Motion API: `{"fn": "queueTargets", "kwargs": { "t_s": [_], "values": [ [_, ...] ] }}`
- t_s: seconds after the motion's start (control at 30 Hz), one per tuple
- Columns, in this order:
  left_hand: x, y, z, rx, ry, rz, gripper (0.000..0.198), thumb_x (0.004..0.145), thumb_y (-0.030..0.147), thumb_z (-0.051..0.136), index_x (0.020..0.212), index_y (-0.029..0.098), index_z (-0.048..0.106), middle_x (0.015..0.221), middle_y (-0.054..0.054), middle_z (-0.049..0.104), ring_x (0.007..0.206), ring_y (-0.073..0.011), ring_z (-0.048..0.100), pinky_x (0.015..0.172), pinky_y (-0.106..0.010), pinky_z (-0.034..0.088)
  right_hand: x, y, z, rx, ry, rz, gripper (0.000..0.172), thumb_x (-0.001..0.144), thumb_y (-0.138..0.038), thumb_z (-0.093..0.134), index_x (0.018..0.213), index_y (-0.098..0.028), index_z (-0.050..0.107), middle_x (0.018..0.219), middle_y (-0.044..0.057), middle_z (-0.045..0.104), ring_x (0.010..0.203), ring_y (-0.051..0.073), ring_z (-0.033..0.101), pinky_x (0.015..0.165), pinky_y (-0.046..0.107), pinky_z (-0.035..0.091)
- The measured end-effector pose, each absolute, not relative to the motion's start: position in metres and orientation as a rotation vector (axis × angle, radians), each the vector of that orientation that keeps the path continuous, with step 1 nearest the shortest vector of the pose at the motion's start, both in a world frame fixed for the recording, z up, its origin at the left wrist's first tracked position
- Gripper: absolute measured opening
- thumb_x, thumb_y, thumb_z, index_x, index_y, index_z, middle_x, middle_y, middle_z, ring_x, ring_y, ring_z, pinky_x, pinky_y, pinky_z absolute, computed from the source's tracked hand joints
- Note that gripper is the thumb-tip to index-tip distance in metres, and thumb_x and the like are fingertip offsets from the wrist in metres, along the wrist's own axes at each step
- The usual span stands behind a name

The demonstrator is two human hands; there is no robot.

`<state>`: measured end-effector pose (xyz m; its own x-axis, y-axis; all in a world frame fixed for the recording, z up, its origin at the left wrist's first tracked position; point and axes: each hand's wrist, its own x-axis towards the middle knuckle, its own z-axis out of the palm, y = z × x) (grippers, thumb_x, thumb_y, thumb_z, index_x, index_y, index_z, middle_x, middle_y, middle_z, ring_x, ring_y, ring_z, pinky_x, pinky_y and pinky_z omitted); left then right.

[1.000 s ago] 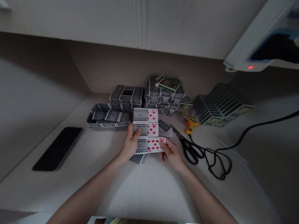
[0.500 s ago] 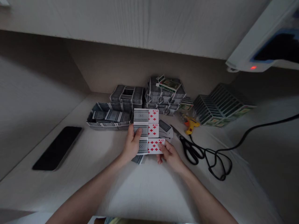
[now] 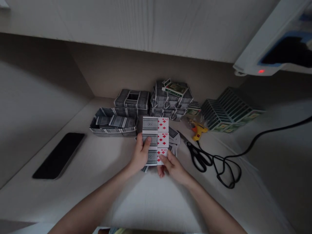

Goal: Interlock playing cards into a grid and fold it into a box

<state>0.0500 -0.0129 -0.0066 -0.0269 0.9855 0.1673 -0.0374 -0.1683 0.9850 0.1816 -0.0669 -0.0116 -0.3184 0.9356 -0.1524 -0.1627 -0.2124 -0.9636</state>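
Note:
My left hand point(image 3: 140, 151) is closed on the left side of a panel of playing cards point(image 3: 150, 124), its thumb on the patterned card backs. Three face-up diamond cards stick out along the panel's right side: a seven, an eight point(image 3: 163, 139) and a nine at the bottom. The nine of diamonds point(image 3: 159, 162) is pinched by my right hand point(image 3: 170, 164), thumb on its face and other fingers beneath. Loose playing cards point(image 3: 174, 135) lie on the table behind the panel, partly hidden by it.
An open card-covered box point(image 3: 114, 131) holds loose cards. Behind stand more card-covered boxes point(image 3: 133, 97), one stack topped by a small card carton point(image 3: 174, 88). Rightward lie black scissors point(image 3: 198, 156), a yellow glue gun point(image 3: 199, 130) with a looping cord, and rows of card packs point(image 3: 226, 110). A phone point(image 3: 59, 156) lies left.
The nine of diamonds has slid left, so it now lines up with the seven and eight. Both hands and the panel have shifted slightly downward in the view.

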Motion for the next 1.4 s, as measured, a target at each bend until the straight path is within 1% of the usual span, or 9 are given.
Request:
{"fn": "queueTargets", "kwargs": {
  "t_s": [0.27,0.4,0.53,0.63,0.7,0.8,1.03,1.23,1.4],
  "values": [
    [0.048,-0.01,-0.008,1.37,1.128,1.337,0.023,0.085,0.034,0.046,0.105,0.022,0.047,0.101,-0.003,0.06,0.094,-0.0164,0.055,0.088,-0.031,0.04,0.185,-0.065,-0.014,-1.033,-1.222,1.65,0.032,0.083,-0.052,0.044,0.085,-0.021,0.037,0.049,-0.007,0.056,0.038,0.009,0.048,0.04,0.02,0.037],
    [0.046,-0.008,-0.008,1.393,1.151,1.313,0.026,0.085,0.034,0.045,0.106,0.021,0.046,0.103,-0.003,0.06,0.096,-0.0164,0.054,0.089,-0.03,0.039,0.191,-0.062,-0.01,-1.113,-1.25,1.598,0.034,0.079,-0.053,0.049,0.078,-0.02,0.045,0.05,-0.004,0.058,0.039,0.009,0.049,0.041,0.021,0.039],
    [0.044,-0.006,-0.008,1.369,1.114,1.287,0.029,0.084,0.034,0.046,0.11,0.021,0.045,0.109,-0.004,0.06,0.101,-0.0173,0.054,0.091,-0.031,0.039,0.203,-0.056,-0.001,-1.258,-1.175,1.408,0.037,0.074,-0.054,0.057,0.067,-0.018,0.053,0.048,-0.003,0.055,0.041,0.009,0.049,0.04,0.02,0.038],
    [0.044,-0.007,-0.009,1.359,1.079,1.221,0.028,0.084,0.034,0.046,0.109,0.021,0.046,0.109,-0.004,0.06,0.101,-0.0175,0.054,0.091,-0.032,0.039,0.209,-0.052,0.004,-1.299,-1.062,1.302,0.035,0.069,-0.051,0.062,0.073,-0.017,0.059,0.054,-0.002,0.059,0.043,0.009,0.051,0.04,0.021,0.04],
    [0.044,-0.008,-0.009,1.37,1.043,1.162,0.028,0.084,0.035,0.046,0.108,0.021,0.046,0.11,-0.004,0.06,0.101,-0.0178,0.055,0.09,-0.032,0.04,0.21,-0.051,0.005,-1.306,-1.023,1.299,0.035,0.066,-0.049,0.066,0.077,-0.016,0.062,0.058,-0.001,0.061,0.044,0.009,0.052,0.041,0.021,0.042],
    [0.044,-0.01,-0.009,1.411,1.019,1.099,0.029,0.084,0.036,0.045,0.109,0.021,0.046,0.114,-0.005,0.058,0.105,-0.0186,0.053,0.09,-0.032,0.04,0.209,-0.051,0.005,-1.286,-1.012,1.349,0.033,0.065,-0.046,0.068,0.074,-0.015,0.065,0.058,0.0,0.063,0.045,0.01,0.053,0.045,0.022,0.044],
    [0.043,-0.013,-0.011,1.522,1.058,1.047,0.031,0.085,0.037,0.043,0.112,0.022,0.045,0.116,-0.005,0.057,0.104,-0.0186,0.052,0.094,-0.034,0.038,0.21,-0.053,0.001,-1.247,-1.017,1.387,0.027,0.065,-0.041,0.069,0.063,-0.014,0.067,0.055,0.001,0.063,0.046,0.01,0.053,0.047,0.023,0.044],
    [0.041,-0.012,-0.013,1.515,1.015,1.009,0.033,0.085,0.038,0.043,0.114,0.021,0.045,0.111,-0.006,0.059,0.102,-0.0196,0.054,0.093,-0.035,0.038,0.213,-0.053,-0.005,-1.22,-1.027,1.44,0.028,0.065,-0.041,0.069,0.063,-0.014,0.067,0.055,0.001,0.063,0.046,0.01,0.053,0.046,0.023,0.044],
    [0.035,-0.007,-0.009,1.468,0.982,0.965,0.035,0.082,0.04,0.049,0.11,0.019,0.051,0.108,-0.007,0.062,0.1,-0.0219,0.055,0.091,-0.037,0.039,0.212,-0.053,-0.003,-1.228,-1.037,1.479,0.03,0.065,-0.044,0.069,0.064,-0.014,0.065,0.056,0.002,0.064,0.047,0.011,0.055,0.047,0.023,0.044]
  ]
}}
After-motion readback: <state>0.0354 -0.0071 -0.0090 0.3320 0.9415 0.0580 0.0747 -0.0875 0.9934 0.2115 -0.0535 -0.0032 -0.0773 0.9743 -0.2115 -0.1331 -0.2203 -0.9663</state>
